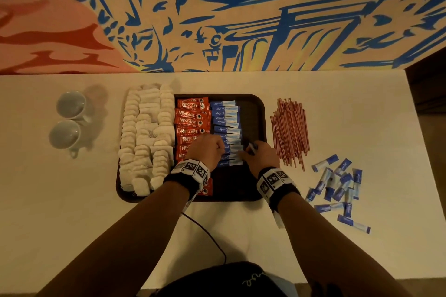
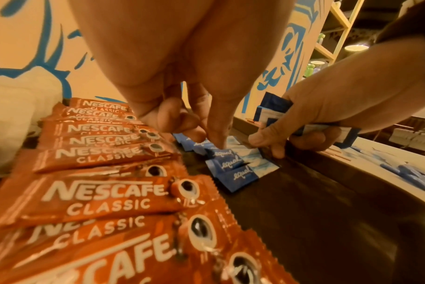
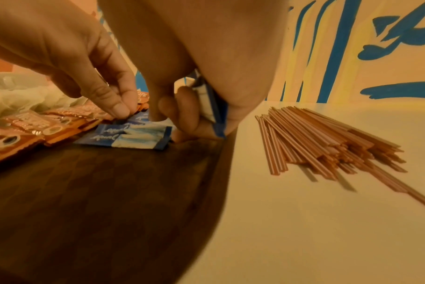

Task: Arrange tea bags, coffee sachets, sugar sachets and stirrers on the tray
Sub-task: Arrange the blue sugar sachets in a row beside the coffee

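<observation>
On the white table [image 1: 241, 236] sits a dark tray [image 1: 258, 108]. Tea bags [image 1: 144, 132] fill its left part, red coffee sachets [image 1: 190, 118] form a column beside them, and blue sugar sachets [image 1: 225, 116] form a column to their right. The left hand [image 1: 207, 149] reaches down onto that column, its fingertips [image 2: 216, 142] pressing one sachet's blue end. The right hand [image 1: 259, 155] clenches a bundle of spare sachets [image 2: 274, 111] against its palm while its fingertips [image 3: 158, 115] touch the white end of the row. Stirrers [image 1: 289, 130] lie in a heap on the table just right of the tray, with loose sachets [image 1: 337, 185] scattered nearer the person. Two cups [image 1: 67, 123] stand at the left.
</observation>
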A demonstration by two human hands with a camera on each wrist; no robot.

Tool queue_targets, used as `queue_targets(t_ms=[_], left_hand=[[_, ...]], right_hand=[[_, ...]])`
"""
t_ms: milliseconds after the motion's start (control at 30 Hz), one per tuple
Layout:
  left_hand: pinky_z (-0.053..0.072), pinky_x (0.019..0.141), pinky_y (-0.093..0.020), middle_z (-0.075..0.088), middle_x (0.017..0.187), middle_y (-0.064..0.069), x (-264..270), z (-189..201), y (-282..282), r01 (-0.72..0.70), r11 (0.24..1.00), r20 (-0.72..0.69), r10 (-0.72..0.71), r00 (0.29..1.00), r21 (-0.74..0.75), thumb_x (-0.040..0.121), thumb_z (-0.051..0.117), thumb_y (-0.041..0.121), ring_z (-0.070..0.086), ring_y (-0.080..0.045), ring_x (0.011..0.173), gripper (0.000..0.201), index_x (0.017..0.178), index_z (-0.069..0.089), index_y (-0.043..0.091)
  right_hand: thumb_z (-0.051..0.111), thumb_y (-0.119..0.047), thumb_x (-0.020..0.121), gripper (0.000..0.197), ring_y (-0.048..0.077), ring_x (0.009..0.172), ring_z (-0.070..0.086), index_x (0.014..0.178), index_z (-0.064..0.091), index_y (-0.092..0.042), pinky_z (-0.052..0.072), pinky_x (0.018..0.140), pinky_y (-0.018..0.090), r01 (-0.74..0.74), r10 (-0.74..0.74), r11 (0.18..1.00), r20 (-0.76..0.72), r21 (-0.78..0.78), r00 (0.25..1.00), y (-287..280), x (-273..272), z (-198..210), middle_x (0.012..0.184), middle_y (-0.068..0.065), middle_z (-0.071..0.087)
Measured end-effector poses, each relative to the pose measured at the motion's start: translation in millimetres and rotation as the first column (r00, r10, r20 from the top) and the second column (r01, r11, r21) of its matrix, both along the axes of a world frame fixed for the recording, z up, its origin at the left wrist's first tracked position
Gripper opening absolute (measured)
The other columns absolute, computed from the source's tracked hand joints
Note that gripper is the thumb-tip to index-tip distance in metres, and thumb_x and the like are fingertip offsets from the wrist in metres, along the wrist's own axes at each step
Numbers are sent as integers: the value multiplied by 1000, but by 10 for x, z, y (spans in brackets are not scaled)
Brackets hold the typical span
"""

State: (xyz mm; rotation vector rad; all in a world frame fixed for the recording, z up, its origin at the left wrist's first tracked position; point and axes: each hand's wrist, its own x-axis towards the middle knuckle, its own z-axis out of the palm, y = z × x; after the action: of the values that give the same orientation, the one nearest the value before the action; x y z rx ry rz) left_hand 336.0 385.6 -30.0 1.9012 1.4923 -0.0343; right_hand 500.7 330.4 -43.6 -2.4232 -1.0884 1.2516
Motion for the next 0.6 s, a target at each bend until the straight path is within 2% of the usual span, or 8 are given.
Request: queue_targets(t_ms=[67,167,300,400,467,500,533,600], left_hand=[[52,80,-34,66,99,-1,-13,-13,37,-34,998,5,34,999,47,93,69,19,61,-17,91,4,95,72,18],[43,76,-27,59,103,2,-24,-24,95,-38,995,-3,39,999,95,95,67,21,53,-13,90,12,106,68,19],[48,80,-29,61,107,1,-42,-7,119,-35,996,-11,36,999,87,94,68,22,58,-16,95,13,107,70,19],[53,82,-32,63,106,1,-69,67,76,-66,996,32,64,997,63,93,69,22,62,-16,95,12,105,71,18],[54,81,-28,67,102,4,-88,172,29,-96,995,115,92,989,28,94,68,24,64,-12,92,12,105,71,20],[53,81,-24,68,101,8,-92,253,-2,-108,994,175,106,979,1,94,68,25,63,-6,90,12,106,72,22],[51,79,-18,68,100,12,-93,347,-40,-114,993,236,118,965,-30,94,68,26,62,1,89,13,107,71,23],[45,75,-10,67,101,18,-87,565,-132,-110,990,341,136,930,-92,94,69,29,61,7,89,14,108,71,26]], right_hand=[[73,-41,90,33,26,91,65,103,67,-12,55,79,38,3,-4,999,11,32,1000,53,11,7,99,8,69],[69,-39,95,30,31,95,67,107,69,-11,58,85,44,-39,37,999,39,34,999,142,16,39,103,12,70],[65,-33,98,25,33,97,67,108,69,-11,57,85,43,-67,67,998,12,0,998,201,6,85,104,14,70],[63,-26,99,20,28,91,66,110,71,-12,51,74,32,-49,51,998,-41,31,998,211,55,175,103,11,69],[54,-18,102,21,20,73,59,114,70,-12,43,61,27,75,-62,996,-229,49,971,209,112,323,101,9,69],[47,-14,104,25,16,66,54,117,69,-9,40,57,25,170,-150,985,-388,18,909,200,143,417,100,9,69],[42,-11,105,30,14,62,51,120,67,-6,39,56,26,248,-225,968,-553,-33,802,173,178,517,98,9,70],[36,-9,106,35,15,68,55,124,65,-4,43,64,29,310,-275,945,-777,-108,566,91,264,694,99,11,72]])
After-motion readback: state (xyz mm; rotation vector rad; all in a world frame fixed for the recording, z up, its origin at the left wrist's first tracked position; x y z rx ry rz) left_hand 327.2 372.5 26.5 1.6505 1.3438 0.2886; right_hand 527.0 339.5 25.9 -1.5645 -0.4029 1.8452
